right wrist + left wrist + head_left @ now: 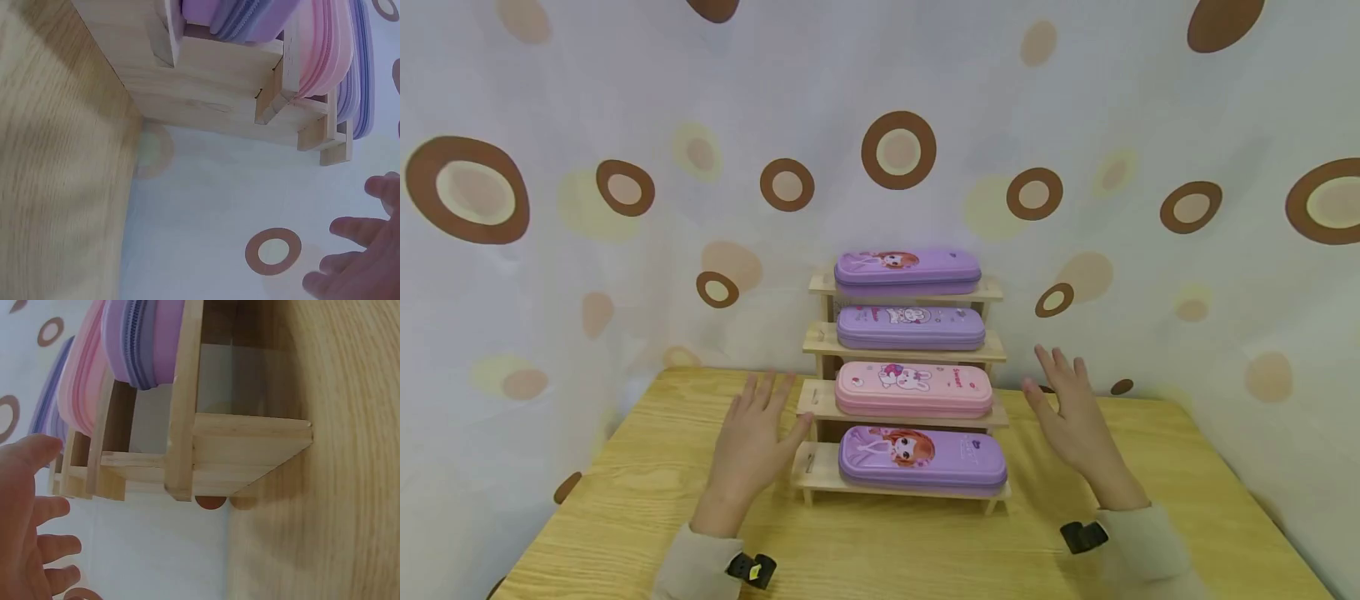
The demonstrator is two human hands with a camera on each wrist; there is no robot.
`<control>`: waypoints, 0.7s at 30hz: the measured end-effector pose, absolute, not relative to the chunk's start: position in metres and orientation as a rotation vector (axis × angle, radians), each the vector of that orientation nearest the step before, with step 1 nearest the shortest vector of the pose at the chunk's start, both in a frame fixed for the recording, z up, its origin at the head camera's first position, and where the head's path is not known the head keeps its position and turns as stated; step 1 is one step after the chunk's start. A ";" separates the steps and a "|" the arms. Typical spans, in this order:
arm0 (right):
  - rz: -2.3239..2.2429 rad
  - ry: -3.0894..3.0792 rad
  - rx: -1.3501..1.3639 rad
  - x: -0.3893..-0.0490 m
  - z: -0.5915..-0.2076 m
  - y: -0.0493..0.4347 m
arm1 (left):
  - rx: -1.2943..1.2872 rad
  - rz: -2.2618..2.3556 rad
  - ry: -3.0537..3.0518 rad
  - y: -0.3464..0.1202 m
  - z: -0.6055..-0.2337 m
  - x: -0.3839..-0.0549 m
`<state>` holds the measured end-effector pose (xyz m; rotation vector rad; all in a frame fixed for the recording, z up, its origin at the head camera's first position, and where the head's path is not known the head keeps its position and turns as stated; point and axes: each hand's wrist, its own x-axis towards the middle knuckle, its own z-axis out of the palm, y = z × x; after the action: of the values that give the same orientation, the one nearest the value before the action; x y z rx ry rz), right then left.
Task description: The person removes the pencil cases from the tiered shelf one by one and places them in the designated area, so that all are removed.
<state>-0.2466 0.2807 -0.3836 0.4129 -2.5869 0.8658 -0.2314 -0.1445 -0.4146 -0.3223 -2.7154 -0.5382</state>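
A stepped wooden rack [820,477] bears a zippered pencil case on each tier. The lowest is a purple case with a red-haired girl [958,467]. Above it sits a pink case with a rabbit [940,392], then a lilac rabbit case [947,329]. The top tier holds another purple girl case [940,267]. My left hand [748,442] is just left of the rack, fingers spread and nothing held. To the right of the rack, my right hand [1071,417] is likewise spread, with a gap between it and the tiers.
The rack stands on a wood-grain table [895,554]. Behind it hangs a white cloth [880,75] with brown ring and dot patterns, wrapping both sides. Black bands [1084,537] circle the wrists below light sleeves [696,567].
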 end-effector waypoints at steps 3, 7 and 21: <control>0.983 -2.514 0.473 -0.254 -0.379 0.281 | -0.339 -0.578 -2.681 -0.143 -0.420 -0.233; 1.070 -2.464 0.502 -0.268 -0.368 0.281 | -0.341 -0.689 -2.645 -0.139 -0.426 -0.238; 1.364 -2.367 0.445 -0.322 -0.334 0.279 | -0.269 -1.249 -2.468 -0.121 -0.440 -0.245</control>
<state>-0.3222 0.2785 -0.3335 0.4447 -2.3667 1.3641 -0.2454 -0.1208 -0.4396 -0.2693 -2.4676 -1.2490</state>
